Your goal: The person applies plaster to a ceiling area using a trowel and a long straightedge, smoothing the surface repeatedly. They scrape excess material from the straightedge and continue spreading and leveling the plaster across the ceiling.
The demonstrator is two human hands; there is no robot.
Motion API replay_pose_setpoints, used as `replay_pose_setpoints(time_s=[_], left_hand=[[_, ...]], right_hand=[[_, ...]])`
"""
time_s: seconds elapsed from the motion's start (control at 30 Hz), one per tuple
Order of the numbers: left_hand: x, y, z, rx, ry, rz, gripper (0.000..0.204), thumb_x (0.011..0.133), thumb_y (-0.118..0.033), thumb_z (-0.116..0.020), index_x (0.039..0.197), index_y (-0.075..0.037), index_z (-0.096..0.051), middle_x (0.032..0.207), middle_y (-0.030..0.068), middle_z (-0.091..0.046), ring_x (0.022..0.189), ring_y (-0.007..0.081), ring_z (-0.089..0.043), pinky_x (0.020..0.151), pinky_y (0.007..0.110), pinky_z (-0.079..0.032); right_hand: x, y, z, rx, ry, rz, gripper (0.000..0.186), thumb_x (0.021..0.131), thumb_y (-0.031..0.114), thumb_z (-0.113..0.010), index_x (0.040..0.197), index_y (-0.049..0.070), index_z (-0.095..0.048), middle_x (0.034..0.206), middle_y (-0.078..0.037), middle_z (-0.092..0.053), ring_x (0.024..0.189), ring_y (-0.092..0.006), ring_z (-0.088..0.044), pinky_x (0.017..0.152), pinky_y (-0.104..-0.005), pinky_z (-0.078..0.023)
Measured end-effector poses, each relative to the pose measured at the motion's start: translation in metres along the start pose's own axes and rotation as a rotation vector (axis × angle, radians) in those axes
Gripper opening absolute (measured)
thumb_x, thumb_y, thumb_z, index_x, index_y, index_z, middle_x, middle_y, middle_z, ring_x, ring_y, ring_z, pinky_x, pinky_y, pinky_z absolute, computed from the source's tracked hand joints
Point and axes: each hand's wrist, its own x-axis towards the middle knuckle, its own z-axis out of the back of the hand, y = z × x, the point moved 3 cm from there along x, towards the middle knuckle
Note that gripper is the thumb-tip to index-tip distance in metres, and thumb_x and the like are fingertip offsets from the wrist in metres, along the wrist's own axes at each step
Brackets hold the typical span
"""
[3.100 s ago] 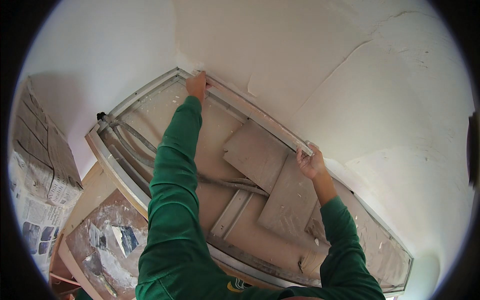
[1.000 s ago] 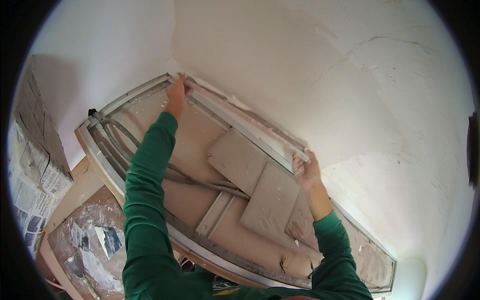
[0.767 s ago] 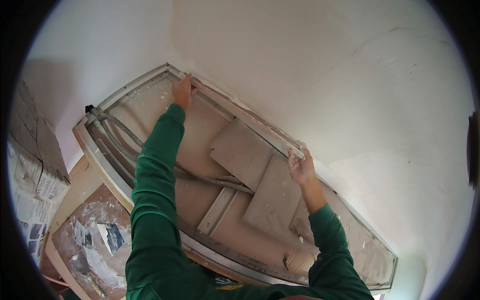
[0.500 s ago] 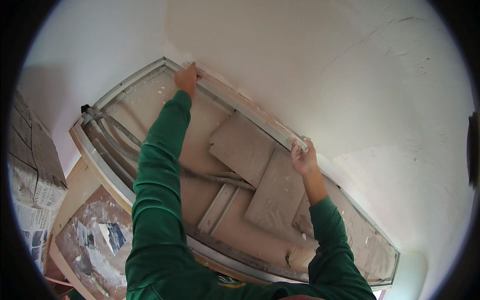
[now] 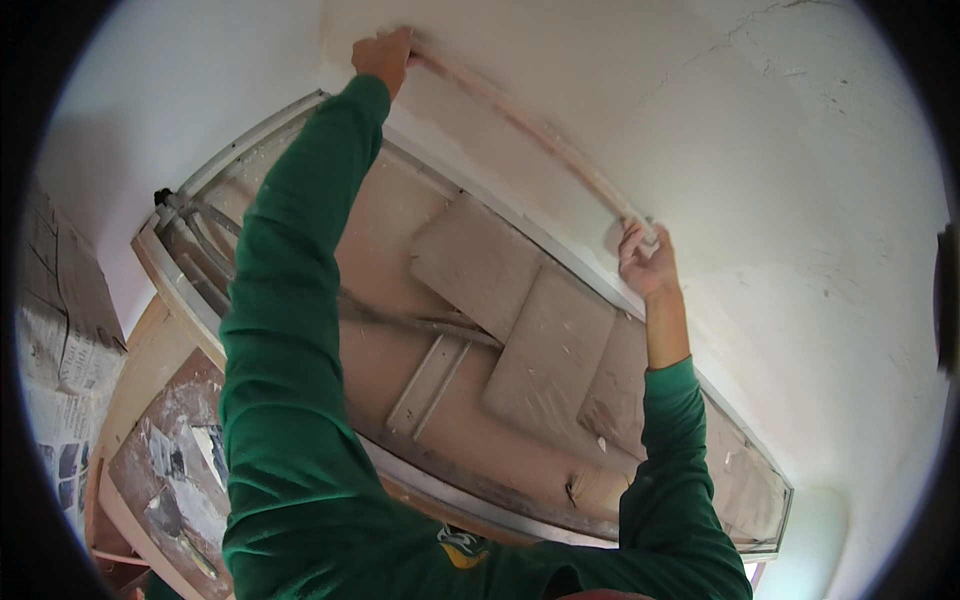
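A long, straight strip [image 5: 530, 125], pale brown with whitish smears, lies along the plastered wall [image 5: 720, 150], slanting down to the right. My left hand [image 5: 383, 58] is closed round its upper left end. At the lower right end, my right hand [image 5: 650, 260] grips it with bent fingers, and a bit of whitish material shows at the fingertips. Both arms are stretched forward in green sleeves. Under the strip runs the metal rim [image 5: 540, 242] of a long framed surface, apart from the strip. Whether the whole strip touches the wall, I cannot tell.
Inside the metal frame lie dusty flat boards [image 5: 550, 345], a channel-shaped bar [image 5: 428, 385] and bent tubes [image 5: 205, 232]. At lower left, a plaster-smeared board [image 5: 150, 480] carries a flat-bladed tool [image 5: 180, 535]. Newspaper [image 5: 70, 300] covers something at the left edge.
Both hands have moved the strip up the wall, away from the metal rim it lay along. The right hand has also shifted slightly right.
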Motion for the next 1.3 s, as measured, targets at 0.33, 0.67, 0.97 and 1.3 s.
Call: replay_pose_setpoints(time_s=[0.33,0.67,0.97,1.3], left_hand=[[-0.013,-0.115,-0.059,-0.024,-0.023,-0.010,0.035,0.095,-0.019,-0.058,0.107,0.014,-0.056,0.104,0.0188,-0.064,0.088,0.0284,-0.066,0.075,0.035,-0.061],[-0.028,-0.224,-0.070,-0.273,0.123,-0.070,0.027,0.094,-0.013,-0.058,0.105,0.011,-0.059,0.102,0.0196,-0.064,0.087,0.0289,-0.066,0.077,0.032,-0.062],[-0.093,-0.260,-0.038,-0.392,0.195,-0.110,0.027,0.095,-0.018,-0.060,0.105,0.007,-0.060,0.103,0.0153,-0.063,0.090,0.0252,-0.065,0.076,0.032,-0.061],[-0.070,-0.044,0.080,-0.304,-0.021,0.151,0.021,0.085,-0.019,-0.073,0.086,0.000,-0.062,0.081,0.0057,-0.059,0.068,0.0163,-0.059,0.065,0.032,-0.061]], right_hand=[[-0.070,0.019,-0.084,-0.059,0.134,0.152,0.044,0.087,0.021,-0.066,0.110,-0.012,-0.049,0.094,-0.017,-0.062,0.075,-0.0205,-0.066,0.065,-0.0232,-0.062],[-0.156,0.018,-0.152,-0.123,0.376,0.341,0.049,0.085,0.016,-0.067,0.116,-0.014,-0.043,0.100,-0.020,-0.060,0.076,-0.0220,-0.065,0.065,-0.0240,-0.061],[-0.229,0.010,-0.161,-0.319,0.623,0.544,0.048,0.091,0.025,-0.061,0.118,-0.013,-0.048,0.094,-0.016,-0.058,0.077,-0.0197,-0.062,0.073,-0.0240,-0.059],[-0.122,-0.025,0.004,-0.420,0.249,0.355,0.035,0.091,0.023,-0.061,0.105,-0.008,-0.053,0.097,-0.020,-0.065,0.078,-0.0211,-0.068,0.072,-0.0232,-0.060]])
